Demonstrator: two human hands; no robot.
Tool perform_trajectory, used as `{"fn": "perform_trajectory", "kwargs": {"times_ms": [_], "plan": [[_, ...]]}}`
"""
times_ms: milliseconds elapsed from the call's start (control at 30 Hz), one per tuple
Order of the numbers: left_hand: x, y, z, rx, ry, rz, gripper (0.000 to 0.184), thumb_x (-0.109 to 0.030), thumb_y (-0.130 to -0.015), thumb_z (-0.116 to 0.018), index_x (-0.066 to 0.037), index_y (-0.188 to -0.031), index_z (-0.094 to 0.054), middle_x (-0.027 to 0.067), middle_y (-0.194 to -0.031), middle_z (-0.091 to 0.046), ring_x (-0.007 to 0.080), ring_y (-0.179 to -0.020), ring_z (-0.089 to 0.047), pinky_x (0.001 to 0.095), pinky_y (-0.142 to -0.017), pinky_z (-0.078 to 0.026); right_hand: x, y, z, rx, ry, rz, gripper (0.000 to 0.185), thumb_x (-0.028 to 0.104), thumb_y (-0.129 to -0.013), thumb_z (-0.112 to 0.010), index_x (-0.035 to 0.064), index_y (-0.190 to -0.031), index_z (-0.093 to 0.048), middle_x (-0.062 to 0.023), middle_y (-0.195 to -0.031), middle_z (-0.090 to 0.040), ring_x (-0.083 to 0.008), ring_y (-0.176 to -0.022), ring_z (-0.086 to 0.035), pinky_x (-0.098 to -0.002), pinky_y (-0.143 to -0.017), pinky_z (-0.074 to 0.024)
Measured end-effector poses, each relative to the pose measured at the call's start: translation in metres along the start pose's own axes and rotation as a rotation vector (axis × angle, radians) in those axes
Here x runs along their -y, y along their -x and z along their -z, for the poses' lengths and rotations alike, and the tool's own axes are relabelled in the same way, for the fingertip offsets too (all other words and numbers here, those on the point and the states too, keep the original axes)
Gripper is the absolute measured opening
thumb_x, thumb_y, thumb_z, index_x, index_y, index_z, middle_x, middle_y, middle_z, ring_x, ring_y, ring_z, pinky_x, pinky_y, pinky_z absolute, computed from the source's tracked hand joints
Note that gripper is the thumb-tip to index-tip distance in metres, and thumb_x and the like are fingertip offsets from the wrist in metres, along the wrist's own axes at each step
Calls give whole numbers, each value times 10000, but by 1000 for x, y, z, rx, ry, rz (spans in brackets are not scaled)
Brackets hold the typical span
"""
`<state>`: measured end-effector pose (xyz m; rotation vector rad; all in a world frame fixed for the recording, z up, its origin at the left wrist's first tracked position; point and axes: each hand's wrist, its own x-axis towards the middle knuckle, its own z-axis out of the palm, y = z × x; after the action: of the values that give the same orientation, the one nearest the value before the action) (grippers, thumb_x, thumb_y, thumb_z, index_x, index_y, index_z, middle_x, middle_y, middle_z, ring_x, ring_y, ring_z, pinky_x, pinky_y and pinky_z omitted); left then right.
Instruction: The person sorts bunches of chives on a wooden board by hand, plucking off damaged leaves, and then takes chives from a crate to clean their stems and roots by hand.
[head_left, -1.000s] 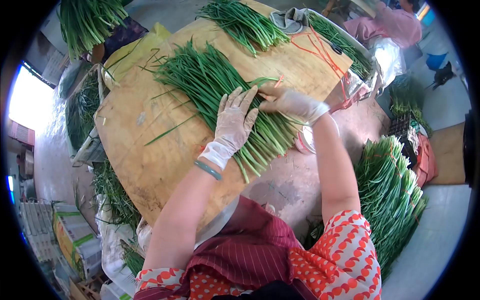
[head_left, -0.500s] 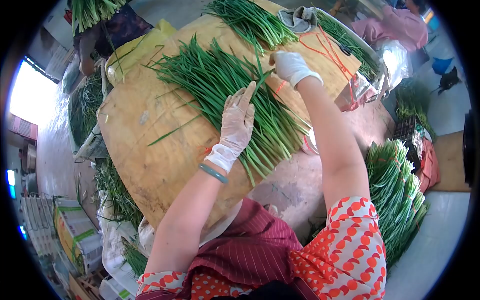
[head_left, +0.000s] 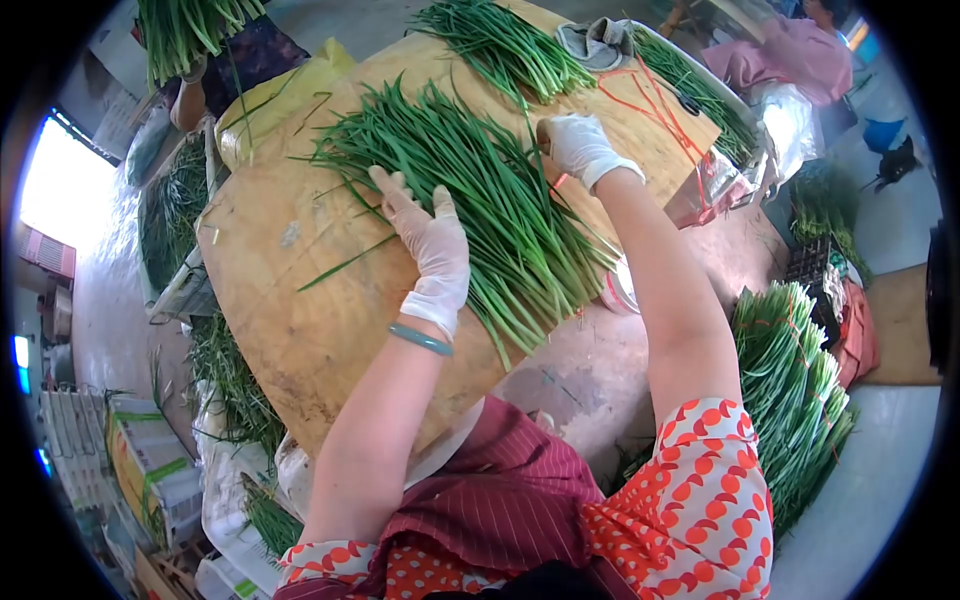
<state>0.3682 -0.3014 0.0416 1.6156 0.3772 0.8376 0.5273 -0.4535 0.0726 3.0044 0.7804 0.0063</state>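
Note:
A wide pile of green leafy stalks [head_left: 490, 200] lies on the wooden board [head_left: 290, 330], its pale stem ends towards the board's lower right edge. My left hand [head_left: 430, 235], in a whitish glove, rests at the pile's left side with its fingers apart. At the pile's upper right, my right hand [head_left: 580, 145], also gloved, is closed with fingers curled round a thin green stalk; the fingertips are partly hidden. Just right of the pile, a short red tie [head_left: 559, 182] lies on the board.
Another bunch [head_left: 505, 50] lies at the board's back, beside a grey cloth [head_left: 597, 44] and red ties [head_left: 660, 105]. Tied bundles [head_left: 790, 380] stand at right. A person [head_left: 775, 58] in pink is at back right; another person's hand [head_left: 188, 98] is at upper left.
My left hand has moved left from the top of the pile to its side, fingers spreading. My right hand has moved up and away from the left one, pulling a stalk outwards.

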Motion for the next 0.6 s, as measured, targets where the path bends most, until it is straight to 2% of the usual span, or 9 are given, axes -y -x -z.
{"fn": "perform_trajectory", "kwargs": {"times_ms": [67, 100, 133, 200, 267, 300, 400, 467, 600], "plan": [[-10, -3, 0, -146, -385, -98, 819, 39, -820, -566, -102, -1461, -76, 182, -1360, -355, 295, -1229, -373, 365, -1041, -288, 5, 4, 16, -69, 40, 41, 158, 224, -794, -612, 179, -933, -671, -75, -879, -673, -285, -871, -627, -431, -778, -439], [-17, -1, 0, -189, -477, -310, 778, -12, -785, -627, -100, -1437, -211, 165, -1335, -405, 331, -1223, -385, 405, -1050, -277, 5, 5, 17, -69, 41, 39, 158, 224, -794, -612, 179, -933, -671, -75, -879, -673, -285, -871, -627, -431, -778, -439], [-27, -1, 0, -187, -474, -311, 778, -12, -785, -627, -100, -1437, -211, 165, -1335, -405, 331, -1223, -385, 405, -1050, -277, 4, 6, 19, -131, -2, 94, 155, 229, -794, -615, 183, -929, -676, -69, -862, -672, -278, -873, -621, -430, -782, -435], [-44, -1, -2, 334, -598, -784, 619, -143, -788, -645, -107, -1355, -398, 131, -1290, -465, 328, -1213, -400, 422, -1061, -260, 4, 8, 24, -192, -45, 147, 152, 234, -795, -618, 187, -925, -680, -63, -846, -670, -272, -874, -615, -429, -787, -430], [-44, 7, -19, 722, -554, -911, 457, -266, -822, -593, -130, -1253, -523, 88, -1236, -519, 304, -1197, -421, 435, -1067, -248, 6, 11, 33, -235, -36, 280, 197, 179, -821, -513, 178, -871, -703, -99, -897, -674, -275, -867, -632, -420, -774, -460], [-38, 13, -25, 793, -584, -1013, 409, -308, -853, -535, -141, -1226, -547, 64, -1204, -546, 274, -1190, -432, 434, -1066, -248, 8, 9, 38, -237, -33, 279, 197, 179, -821, -513, 178, -871, -703, -99, -897, -674, -275, -867, -632, -420, -774, -460], [-21, 22, -29, 971, -730, -857, 348, -299, -860, -524, -152, -1170, -581, 39, -1154, -578, 248, -1181, -442, 437, -1059, -256, 6, 9, 50, -260, -19, 200, 124, 212, -806, -600, 201, -876, -702, -63, -804, -658, -268, -867, -602, -407, -776, -430], [-21, 22, -30, 960, -743, -873, 310, -295, -864, -519, -159, -1131, -599, 24, -1127, -592, 234, -1172, -450, 437, -1054, -262, -3, 9, 72, -441, -64, 182, 122, 200, -809, -590, 197, -858, -702, -72, -809, -657, -269, -867, -604, -402, -781, -433], [-23, 24, -31, 974, -775, -821, 301, -285, -878, -496, -167, -1136, -596, 15, -1123, -594, 227, -1160, -459, 443, -1060, -249, -30, 17, 140, -768, 63, 78, 113, 200, -817, -595, 167, -862, -693, -82, -787, -655, -235, -743, -628, -371, -647, -463]]}}
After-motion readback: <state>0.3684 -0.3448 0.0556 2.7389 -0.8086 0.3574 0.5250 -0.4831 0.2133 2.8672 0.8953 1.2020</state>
